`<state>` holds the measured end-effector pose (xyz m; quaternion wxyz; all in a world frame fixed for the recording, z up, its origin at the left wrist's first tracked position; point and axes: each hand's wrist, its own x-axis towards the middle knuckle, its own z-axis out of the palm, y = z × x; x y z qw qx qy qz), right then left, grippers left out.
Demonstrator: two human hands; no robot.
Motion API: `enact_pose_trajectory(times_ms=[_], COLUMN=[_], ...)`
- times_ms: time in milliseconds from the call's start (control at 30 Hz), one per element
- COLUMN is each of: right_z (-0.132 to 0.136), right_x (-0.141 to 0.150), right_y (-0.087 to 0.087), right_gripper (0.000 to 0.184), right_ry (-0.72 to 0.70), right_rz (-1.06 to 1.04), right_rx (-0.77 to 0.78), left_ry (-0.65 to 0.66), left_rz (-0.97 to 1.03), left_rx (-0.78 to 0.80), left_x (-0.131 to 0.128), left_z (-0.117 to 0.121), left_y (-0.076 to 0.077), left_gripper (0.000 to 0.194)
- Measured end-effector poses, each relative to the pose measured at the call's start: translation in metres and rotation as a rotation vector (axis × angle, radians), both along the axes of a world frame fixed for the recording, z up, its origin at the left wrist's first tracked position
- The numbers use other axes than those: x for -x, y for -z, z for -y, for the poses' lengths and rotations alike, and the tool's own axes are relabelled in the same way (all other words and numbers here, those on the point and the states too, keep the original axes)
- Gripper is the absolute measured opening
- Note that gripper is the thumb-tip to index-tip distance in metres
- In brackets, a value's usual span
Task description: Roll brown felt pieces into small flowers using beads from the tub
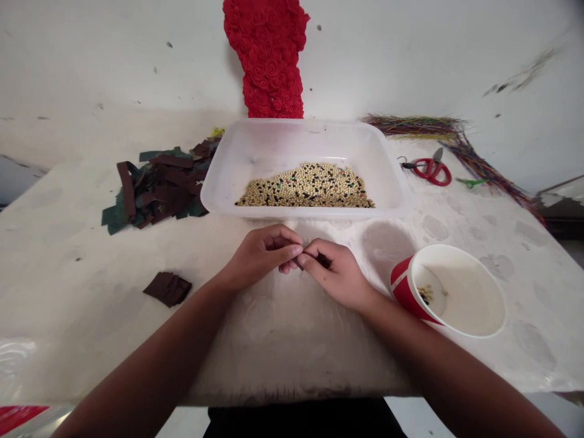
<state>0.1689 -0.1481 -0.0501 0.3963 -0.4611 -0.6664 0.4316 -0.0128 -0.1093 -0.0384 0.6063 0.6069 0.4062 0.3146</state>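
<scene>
My left hand and my right hand meet above the white table, their fingertips pinching a small dark strip that is mostly hidden. Just beyond my fingers stands a translucent plastic tub holding a heap of cream beads mixed with dark and a few coloured ones. To the right of my right hand, a red-and-white paper cup lies on its side with a few beads inside.
Dark green and brown strips lie heaped left of the tub, with a small brown stack nearer me. Red-handled scissors and a bundle of multicoloured fibres lie at the back right. A red rose-patterned form rises behind the tub.
</scene>
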Motion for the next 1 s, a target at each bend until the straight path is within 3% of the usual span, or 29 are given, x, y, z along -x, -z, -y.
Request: enact_pose_trajectory(times_ms=[233,533,667,1000], right_z=[-0.001,0.003,0.005,0.001], right_x=[-0.001,0.002,0.003,0.0], right_y=[0.0,0.004,0.003,0.003], right_gripper=[0.021,0.018,0.018,0.022], right_ry=[0.017,-0.031,-0.072,-0.009], right_rz=[-0.075,0.007,0.011,-0.033], right_rx=[0.064,-0.05,-0.095,0.059], left_ry=[0.138,-0.04,-0.06,-0.033], left_rz=[0.085,-0.055,-0.099,0.072], left_rx=[0.018,-0.035,-0.021,-0.067], left_x=[0.01,-0.004,-0.006,0.002], left_z=[-0.005,0.002,0.004,-0.003], left_y=[0.006,0.001,0.0,0.008], left_gripper=[0.024,0.02,0.02,0.023])
